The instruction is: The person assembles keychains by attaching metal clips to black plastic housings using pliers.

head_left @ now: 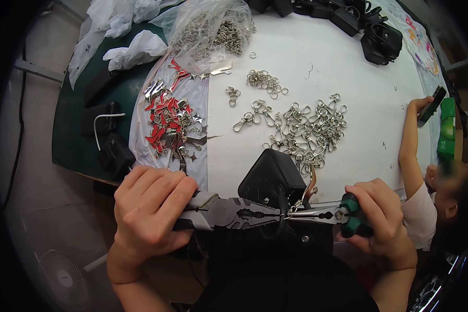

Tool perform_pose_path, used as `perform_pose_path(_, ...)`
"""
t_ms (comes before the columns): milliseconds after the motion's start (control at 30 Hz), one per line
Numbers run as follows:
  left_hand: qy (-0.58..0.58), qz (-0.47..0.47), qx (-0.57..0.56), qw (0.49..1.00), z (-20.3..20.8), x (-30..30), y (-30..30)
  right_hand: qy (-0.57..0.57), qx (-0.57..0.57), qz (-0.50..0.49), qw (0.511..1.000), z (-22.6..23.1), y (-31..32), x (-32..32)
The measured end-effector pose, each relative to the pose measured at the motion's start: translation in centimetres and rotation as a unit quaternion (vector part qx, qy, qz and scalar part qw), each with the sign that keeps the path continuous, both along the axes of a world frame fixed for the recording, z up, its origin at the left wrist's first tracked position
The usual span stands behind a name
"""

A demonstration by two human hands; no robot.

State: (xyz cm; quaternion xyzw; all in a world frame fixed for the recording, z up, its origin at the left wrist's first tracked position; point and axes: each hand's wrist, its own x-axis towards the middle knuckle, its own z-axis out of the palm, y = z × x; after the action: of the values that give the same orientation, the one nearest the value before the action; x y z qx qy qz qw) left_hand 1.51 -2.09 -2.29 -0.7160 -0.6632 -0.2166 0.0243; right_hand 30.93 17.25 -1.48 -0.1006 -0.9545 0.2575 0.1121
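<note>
Left hand: your fingers wrap the grey pliers.
Right hand: your fingers wrap the green-handled pliers.
Black case: at counter edge, between hands; its chain joining seems unfinished.
Remaining: loose swivel clasps, red charms.

a white fan lower left; a green box, perhaps cardboard, far right.

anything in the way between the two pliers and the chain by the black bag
Nothing visible blocks them: the grey pliers in the left hand and green pliers in the right hand have their tips at the chain. The bag lies just beyond; its strap runs close by the grey tips and might hinder them slightly.
</note>
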Motion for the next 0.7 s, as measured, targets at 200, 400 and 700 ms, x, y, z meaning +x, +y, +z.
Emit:
perform_pose_path(200,0.057,-0.008,0.017,0.998,0.4,-0.1,0.2,-0.027,-0.085,-0.006,0.996,0.1,-0.2,0.2)
perform_pose_path(400,0.085,0.000,0.038,0.996,0.0,0.1,0.2,-0.039,-0.132,-0.006,0.990,0.0,-0.1,0.6)
perform_pose_path(700,-0.047,0.045,-0.031,0.997,-1.0,0.9,0.4,-0.004,-0.012,-0.007,1.000,-0.4,0.6,0.3)
